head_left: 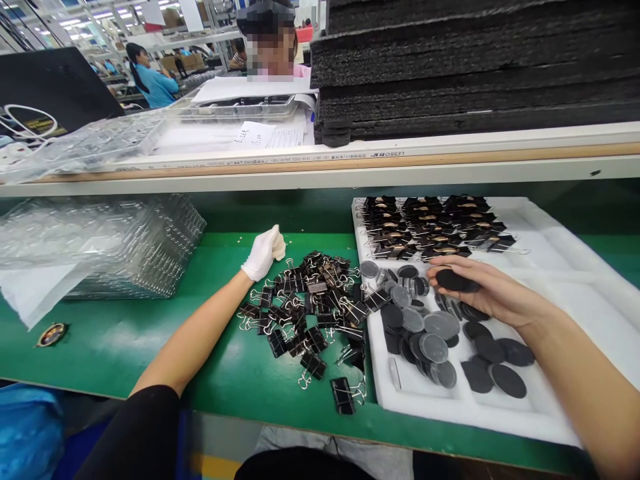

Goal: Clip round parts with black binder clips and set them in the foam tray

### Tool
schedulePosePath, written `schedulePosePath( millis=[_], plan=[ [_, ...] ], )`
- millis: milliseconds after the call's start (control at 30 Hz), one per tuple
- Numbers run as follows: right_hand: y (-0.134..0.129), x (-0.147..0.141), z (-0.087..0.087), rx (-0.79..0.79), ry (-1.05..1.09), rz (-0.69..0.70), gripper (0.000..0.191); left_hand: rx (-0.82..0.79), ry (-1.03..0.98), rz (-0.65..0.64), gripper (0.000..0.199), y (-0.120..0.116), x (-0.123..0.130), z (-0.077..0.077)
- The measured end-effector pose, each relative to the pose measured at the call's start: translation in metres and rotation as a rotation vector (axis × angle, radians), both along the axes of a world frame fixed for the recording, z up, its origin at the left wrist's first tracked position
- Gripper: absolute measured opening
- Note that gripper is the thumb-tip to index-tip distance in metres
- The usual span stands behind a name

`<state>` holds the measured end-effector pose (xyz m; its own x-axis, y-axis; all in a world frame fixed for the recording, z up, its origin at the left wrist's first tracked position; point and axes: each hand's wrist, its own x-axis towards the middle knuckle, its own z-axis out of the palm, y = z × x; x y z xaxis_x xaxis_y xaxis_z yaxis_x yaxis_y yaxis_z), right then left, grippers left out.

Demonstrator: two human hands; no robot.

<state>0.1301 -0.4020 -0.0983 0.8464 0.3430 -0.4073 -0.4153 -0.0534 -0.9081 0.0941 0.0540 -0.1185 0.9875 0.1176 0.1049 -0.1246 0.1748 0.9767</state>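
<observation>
Blk disc (pixel 453 280) pt. hidden in R hand (pixel 494 288), blk stack (pixel 475 73) cut off top, co-worker (pixel 273 43) pt. pixelated

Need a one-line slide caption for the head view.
Right hand holding a black disc over a white foam tray; gloved left hand beside loose binder clips on a green tabletop.

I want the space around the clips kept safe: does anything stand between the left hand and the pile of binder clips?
Nothing visible does. The gloved left hand is just beside the far left part of the pile of binder clips. The right hand is off to the other side, holding a black disc.
</observation>
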Motion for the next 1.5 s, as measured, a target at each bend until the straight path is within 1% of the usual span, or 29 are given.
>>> schedulePosePath(
  millis=[133, 300, 433, 533, 667, 733, 900, 967, 1100, 1300, 1367, 1500],
  plan=[
    [-0.001, 0.0, 0.001, -0.006, 0.003, 0.008, 0.049, -0.065, 0.061, 0.068, 0.072, 0.0, -0.004, 0.004],
    [-0.003, 0.0, 0.001, -0.01, -0.002, 0.006, 0.044, -0.066, 0.068, 0.045, 0.069, 0.002, -0.006, 0.005],
    [-0.003, 0.001, -0.001, -0.017, 0.003, 0.008, 0.042, -0.037, 0.064, 0.013, 0.065, 0.001, -0.005, 0.003],
    [-0.004, 0.002, -0.002, -0.015, 0.003, 0.011, 0.042, 0.006, 0.03, 0.002, 0.057, 0.0, -0.004, 0.001],
    [-0.005, 0.002, -0.004, -0.019, -0.002, 0.002, 0.042, 0.068, 0.024, -0.019, 0.035, -0.001, -0.005, 0.001],
    [-0.006, 0.002, -0.005, -0.02, -0.001, 0.0, 0.042, 0.077, 0.039, -0.029, 0.029, 0.0, -0.004, 0.001],
    [-0.009, 0.003, -0.008, -0.038, -0.01, -0.027, 0.041, -0.012, 0.082, 0.007, 0.043, 0.004, 0.001, -0.002],
    [-0.01, 0.004, -0.009, -0.054, -0.011, -0.032, 0.039, -0.028, 0.071, 0.019, 0.04, 0.005, 0.002, -0.004],
    [-0.011, 0.005, -0.009, -0.076, -0.013, -0.038, 0.037, -0.003, 0.041, 0.007, 0.027, 0.003, 0.001, -0.006],
    [-0.007, 0.001, -0.003, -0.112, -0.014, -0.054, 0.038, 0.044, 0.039, 0.006, 0.029, -0.001, -0.001, -0.003],
    [-0.004, -0.001, -0.001, -0.126, -0.009, -0.067, 0.035, 0.067, 0.024, 0.007, 0.028, -0.001, -0.001, -0.004],
    [0.0, -0.002, 0.004, -0.127, 0.017, -0.098, 0.033, 0.096, 0.011, -0.008, 0.034, 0.001, 0.001, -0.01]
  ],
)
